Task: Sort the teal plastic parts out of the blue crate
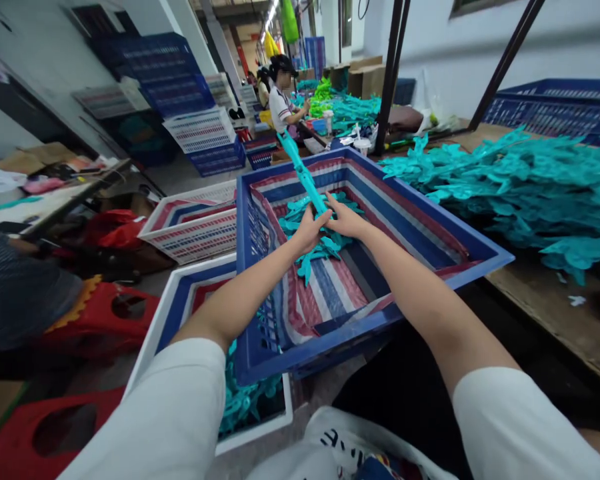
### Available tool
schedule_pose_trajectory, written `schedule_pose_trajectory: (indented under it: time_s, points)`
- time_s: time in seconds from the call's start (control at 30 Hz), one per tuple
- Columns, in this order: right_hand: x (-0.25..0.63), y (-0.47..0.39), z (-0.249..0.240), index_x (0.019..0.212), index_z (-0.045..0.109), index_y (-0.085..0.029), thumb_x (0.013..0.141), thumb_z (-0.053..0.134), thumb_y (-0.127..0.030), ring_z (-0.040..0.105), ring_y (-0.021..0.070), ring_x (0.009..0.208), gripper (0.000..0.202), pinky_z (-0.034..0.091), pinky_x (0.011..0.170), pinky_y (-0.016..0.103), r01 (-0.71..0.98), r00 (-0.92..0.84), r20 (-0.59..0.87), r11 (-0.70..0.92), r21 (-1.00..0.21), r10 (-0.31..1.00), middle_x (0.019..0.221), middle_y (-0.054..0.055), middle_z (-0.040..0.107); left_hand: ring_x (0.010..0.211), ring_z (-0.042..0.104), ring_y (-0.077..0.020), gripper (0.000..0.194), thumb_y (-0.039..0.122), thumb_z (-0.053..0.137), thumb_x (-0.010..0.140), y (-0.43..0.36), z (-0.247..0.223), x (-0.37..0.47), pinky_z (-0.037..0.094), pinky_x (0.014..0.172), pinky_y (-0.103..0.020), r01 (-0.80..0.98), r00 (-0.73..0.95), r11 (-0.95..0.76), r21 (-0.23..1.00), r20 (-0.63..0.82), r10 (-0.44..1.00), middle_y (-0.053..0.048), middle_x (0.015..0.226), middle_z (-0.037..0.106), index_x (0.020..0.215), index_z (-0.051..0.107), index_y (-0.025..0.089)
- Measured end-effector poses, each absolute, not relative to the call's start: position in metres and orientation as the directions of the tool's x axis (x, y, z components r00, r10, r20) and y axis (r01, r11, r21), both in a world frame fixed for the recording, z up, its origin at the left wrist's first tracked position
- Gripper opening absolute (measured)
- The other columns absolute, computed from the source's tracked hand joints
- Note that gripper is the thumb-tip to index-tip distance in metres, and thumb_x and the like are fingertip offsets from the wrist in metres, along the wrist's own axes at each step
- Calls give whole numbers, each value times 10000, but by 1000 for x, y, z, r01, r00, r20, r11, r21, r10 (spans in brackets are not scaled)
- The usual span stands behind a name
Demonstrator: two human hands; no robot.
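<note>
White sleeves fill the near edge, and both bare forearms reach forward into a blue crate (480, 257) lined with striped sheet. At its far middle the left hand (310, 230) and the right hand (345, 220) meet, almost touching, over a small heap of teal plastic pieces (325, 247). One long teal piece (303, 175) rises from between the hands, its long axis slanting up, far and to the left, past the crate's far rim. Both hands appear closed on its lower end, though how the fingers wrap it cannot be made out. Neither hand is clearly nearer; the left sits on the side toward which the piece leans.

To the right, on a wooden bench (545, 300), lies a big pile of like teal parts (520, 187), well apart from the hands. Near left, a white crate (153, 347) sits lower, partly under the blue one. Far off, another person (281, 100) works at a table.
</note>
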State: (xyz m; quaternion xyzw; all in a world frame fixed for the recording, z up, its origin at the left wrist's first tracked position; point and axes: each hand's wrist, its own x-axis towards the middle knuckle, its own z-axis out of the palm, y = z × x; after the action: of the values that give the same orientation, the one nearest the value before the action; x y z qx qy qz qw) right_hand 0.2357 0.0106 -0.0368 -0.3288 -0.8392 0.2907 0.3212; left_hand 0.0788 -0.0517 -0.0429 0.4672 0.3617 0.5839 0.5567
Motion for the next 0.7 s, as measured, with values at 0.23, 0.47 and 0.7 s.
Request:
schedule_pose_trajectory:
  time_s: [0.23,0.47,0.7]
  points:
    - [260,2,-12,1427,789,-179,738,982,-405,735,345,1406,750,578,1283,472,-3,-723,280,403,-915,632,1458,112,792,1083,780,-260,1040,161,999,551,-50,-28,57,689,934,-409,-277,130,-56,959,95,987,-2,1236,730,1462,526,324]
    - [280,14,-7,1123,726,-188,907,831,-276,715,174,799,256,669,702,275,-113,-346,105,70,-991,932,938,40,788,1280,774,-355,927,150,891,514,-59,0,45,676,1010,-481,-327,207,-107,939,182,961,-72,1456,721,1359,547,310]
    - [310,39,15,1105,714,-166,1185,635,-459,766,203,1092,314,628,885,315,155,25,307,299,-941,952,1041,119,736,1518,652,-373,894,233,928,620,-54,4,39,645,1090,-474,-239,30,-302,923,318,948,-81,1576,675,1407,524,360]
